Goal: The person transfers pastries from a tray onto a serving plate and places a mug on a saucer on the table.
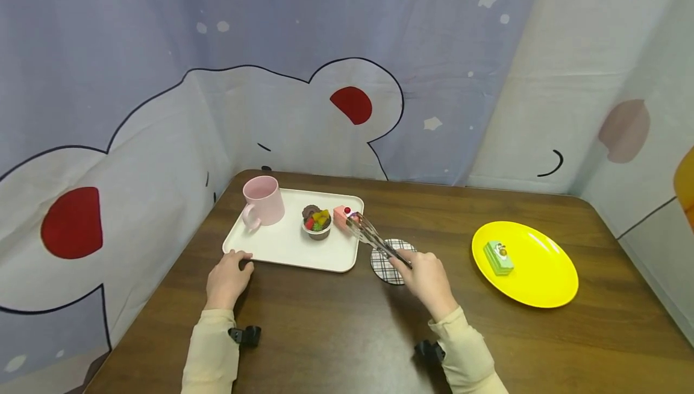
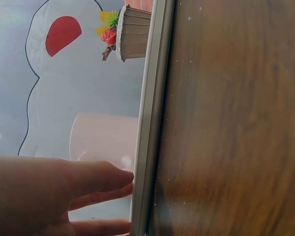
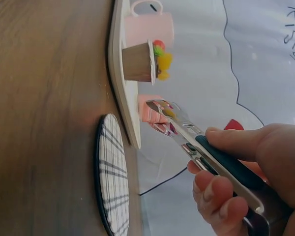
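Note:
My right hand [image 1: 428, 279] grips metal tongs [image 3: 226, 174] with dark handles, thumb on one side and fingers on the other. The tong tips are at a pink cake slice [image 1: 340, 217] on the right end of a white tray [image 1: 282, 249]; whether they squeeze it I cannot tell. My left hand [image 1: 228, 279] touches the tray's near left edge with fairly straight fingers. On the tray, a pink mug [image 1: 267, 201] stands at the left. A fruit-topped cupcake [image 1: 317, 231] sits between mug and cake slice.
Under the tongs, right of the tray, lies a round plaid coaster [image 1: 386, 270]. A yellow oval plate [image 1: 542, 279] at the right bears a green cake slice [image 1: 497, 258]. Behind the brown wooden table [image 1: 325, 334] hangs a printed curtain [image 1: 260, 20].

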The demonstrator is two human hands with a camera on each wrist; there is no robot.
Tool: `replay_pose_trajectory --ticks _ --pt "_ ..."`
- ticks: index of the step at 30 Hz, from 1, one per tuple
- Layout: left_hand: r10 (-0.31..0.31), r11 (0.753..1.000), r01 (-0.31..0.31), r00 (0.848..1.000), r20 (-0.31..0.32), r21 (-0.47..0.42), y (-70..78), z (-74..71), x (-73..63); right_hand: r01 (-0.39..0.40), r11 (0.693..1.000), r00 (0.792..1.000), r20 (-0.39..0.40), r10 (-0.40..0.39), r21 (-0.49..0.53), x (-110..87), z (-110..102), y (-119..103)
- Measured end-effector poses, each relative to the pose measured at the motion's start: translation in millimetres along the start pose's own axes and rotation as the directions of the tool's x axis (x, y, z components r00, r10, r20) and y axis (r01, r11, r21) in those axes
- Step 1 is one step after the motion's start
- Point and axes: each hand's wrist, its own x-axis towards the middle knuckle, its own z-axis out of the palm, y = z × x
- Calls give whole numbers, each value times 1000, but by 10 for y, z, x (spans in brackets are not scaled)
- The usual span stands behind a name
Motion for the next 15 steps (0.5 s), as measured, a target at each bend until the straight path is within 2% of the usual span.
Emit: replay_pose_trajectory --ticks 10,15 --pt "-6 1000 6 1000 10 -2 2 -8 0 -109 993 994 25 108 42 34 -168 85" --pt "7 1000 -6 1000 16 -17 -20 -1 -3 -134 991 991 9 133 31 51 -263 131"
